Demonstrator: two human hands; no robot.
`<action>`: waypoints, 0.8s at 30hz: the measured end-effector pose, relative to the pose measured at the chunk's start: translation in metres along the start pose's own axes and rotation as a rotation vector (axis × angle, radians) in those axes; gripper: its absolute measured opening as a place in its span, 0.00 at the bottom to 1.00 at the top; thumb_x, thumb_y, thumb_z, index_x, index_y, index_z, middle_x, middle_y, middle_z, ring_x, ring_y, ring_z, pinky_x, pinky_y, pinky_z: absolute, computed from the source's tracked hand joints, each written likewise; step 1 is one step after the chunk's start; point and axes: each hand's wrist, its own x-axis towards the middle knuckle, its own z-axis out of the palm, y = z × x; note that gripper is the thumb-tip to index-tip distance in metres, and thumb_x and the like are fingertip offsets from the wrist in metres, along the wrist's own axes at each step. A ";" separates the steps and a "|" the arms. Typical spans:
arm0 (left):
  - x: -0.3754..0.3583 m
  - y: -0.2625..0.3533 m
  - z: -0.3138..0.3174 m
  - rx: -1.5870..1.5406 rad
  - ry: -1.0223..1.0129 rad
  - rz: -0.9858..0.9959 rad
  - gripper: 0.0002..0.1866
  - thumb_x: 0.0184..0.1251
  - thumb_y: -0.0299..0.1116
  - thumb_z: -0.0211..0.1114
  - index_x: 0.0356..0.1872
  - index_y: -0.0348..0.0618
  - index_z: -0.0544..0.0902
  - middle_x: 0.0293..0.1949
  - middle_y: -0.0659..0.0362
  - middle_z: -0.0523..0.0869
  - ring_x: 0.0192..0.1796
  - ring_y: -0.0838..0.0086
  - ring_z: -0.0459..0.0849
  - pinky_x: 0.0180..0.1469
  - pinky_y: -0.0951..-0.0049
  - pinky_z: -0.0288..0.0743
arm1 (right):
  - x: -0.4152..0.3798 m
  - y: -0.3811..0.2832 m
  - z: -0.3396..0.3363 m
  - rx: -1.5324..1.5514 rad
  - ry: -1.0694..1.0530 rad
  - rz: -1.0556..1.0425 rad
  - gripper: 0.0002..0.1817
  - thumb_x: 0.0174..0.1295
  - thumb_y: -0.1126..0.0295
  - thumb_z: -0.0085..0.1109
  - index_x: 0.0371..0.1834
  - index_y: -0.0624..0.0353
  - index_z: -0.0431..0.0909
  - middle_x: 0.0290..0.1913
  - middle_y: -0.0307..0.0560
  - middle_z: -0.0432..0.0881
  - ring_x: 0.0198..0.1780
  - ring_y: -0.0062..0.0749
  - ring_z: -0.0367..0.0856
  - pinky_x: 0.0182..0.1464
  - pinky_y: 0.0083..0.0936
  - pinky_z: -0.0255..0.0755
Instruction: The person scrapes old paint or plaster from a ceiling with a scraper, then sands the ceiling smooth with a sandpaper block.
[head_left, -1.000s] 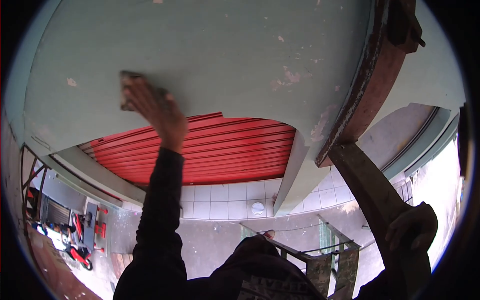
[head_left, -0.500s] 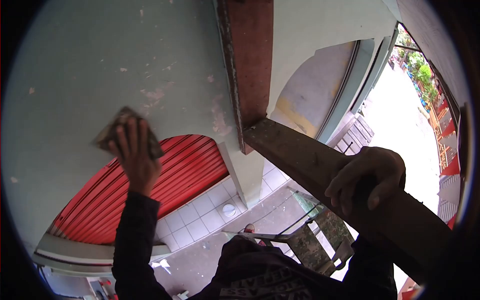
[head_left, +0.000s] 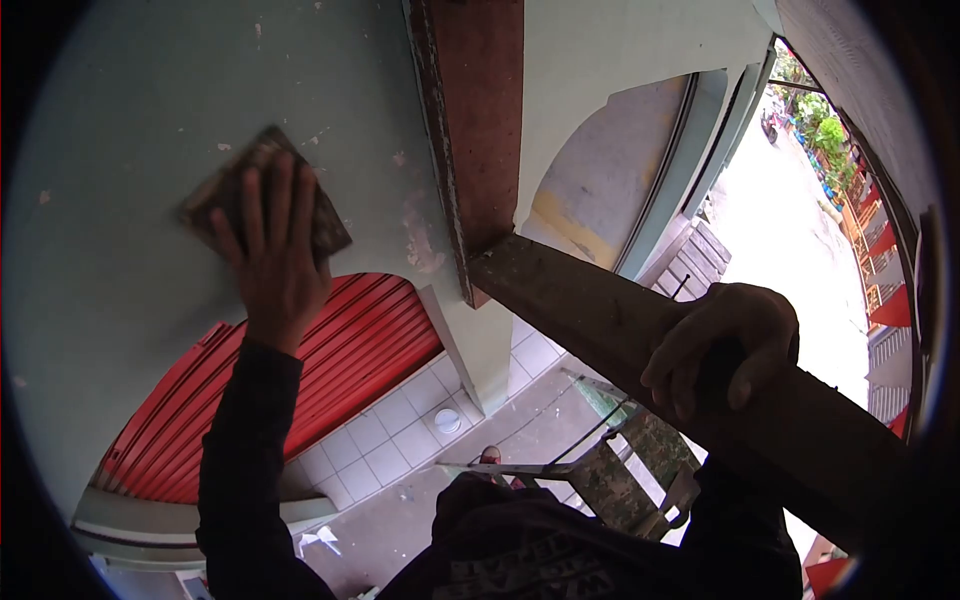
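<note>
My left hand [head_left: 280,245] presses a worn brown square of sandpaper [head_left: 325,225] against the pale green wall [head_left: 130,130], fingers stretched over it. Its corners stick out around my fingers, and the far side is hidden. Patches of chipped paint [head_left: 420,240] mark the wall to the right of that hand. Over on the right, my right hand [head_left: 725,340] is curled over the top edge of a dark wooden beam [head_left: 590,300], gripping it. This beam meets a reddish-brown upright board [head_left: 480,120] on the wall.
Below the wall is a red roll-up shutter [head_left: 350,350]. Far down are floor tiles [head_left: 390,440], a round white lid-like object [head_left: 447,420] and a ladder [head_left: 610,480] under me, with one shoe [head_left: 490,455] showing. A bright street [head_left: 790,230] lies to the right.
My left hand and the sandpaper have slid up the wall, away from the red shutter. My right hand keeps its hold on the beam. The whole view has shifted slightly.
</note>
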 end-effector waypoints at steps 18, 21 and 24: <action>-0.033 -0.080 -0.018 0.257 0.112 0.176 0.36 0.72 0.42 0.55 0.81 0.55 0.60 0.83 0.60 0.54 0.85 0.54 0.47 0.81 0.35 0.32 | -0.003 -0.008 0.004 -0.048 0.028 0.058 0.37 0.67 0.58 0.69 0.63 0.85 0.70 0.39 0.54 0.90 0.47 0.46 0.89 0.56 0.37 0.80; 0.008 -0.134 -0.057 0.249 0.426 0.041 0.30 0.83 0.51 0.40 0.80 0.55 0.64 0.82 0.60 0.58 0.83 0.56 0.52 0.81 0.40 0.36 | -0.004 -0.008 0.005 -0.040 0.036 0.076 0.37 0.66 0.58 0.69 0.63 0.84 0.70 0.39 0.54 0.90 0.47 0.44 0.90 0.55 0.36 0.80; 0.019 -0.210 -0.061 0.330 0.553 -0.133 0.33 0.84 0.58 0.39 0.79 0.48 0.65 0.77 0.52 0.69 0.78 0.55 0.65 0.77 0.49 0.52 | -0.004 -0.003 0.006 0.012 0.040 0.062 0.37 0.66 0.58 0.69 0.64 0.84 0.70 0.39 0.53 0.90 0.47 0.43 0.90 0.54 0.35 0.80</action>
